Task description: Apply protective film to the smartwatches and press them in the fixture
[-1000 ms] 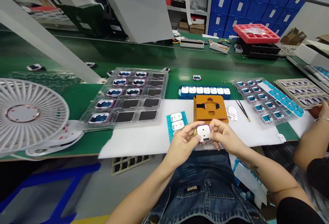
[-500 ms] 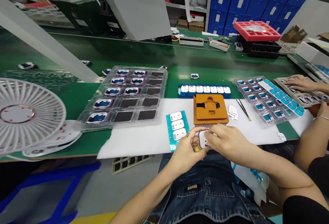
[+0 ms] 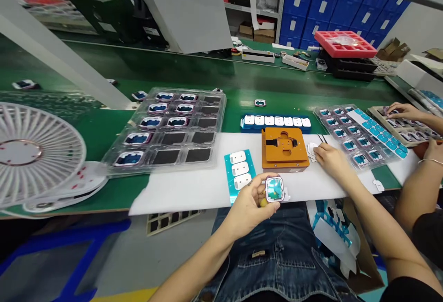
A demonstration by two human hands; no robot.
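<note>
My left hand (image 3: pixel 251 200) grips a small rounded-square watch case (image 3: pixel 274 189) with a purplish rim, its shiny blue-green reflecting face toward me. Something yellow, perhaps a finger cot, shows among the fingers below it. A white tab (image 3: pixel 287 194) sticks out at the case's right side; whether it is attached I cannot tell. My right hand (image 3: pixel 332 162) is at the small pile of white die-cut pieces (image 3: pixel 312 150), fingertips pinched together against it; what they hold is hidden. Black tweezers (image 3: pixel 322 138) lie partly under that hand. An orange fixture block (image 3: pixel 285 149) stands between and beyond my hands.
A clear tray (image 3: pixel 216 147) of similar cases lies left, another tray (image 3: pixel 349 143) right. A blue sheet (image 3: pixel 239 170) with white stickers and a blue strip (image 3: pixel 276 129) lie near the fixture. A white fan (image 3: pixel 38 154) stands left. A co-worker's hands (image 3: pixel 406 109) are at far right.
My right hand has left the case and moved right to the white pieces, covering part of the tweezers. The case's white surface has given way to a shiny face. The co-worker's hand has shifted.
</note>
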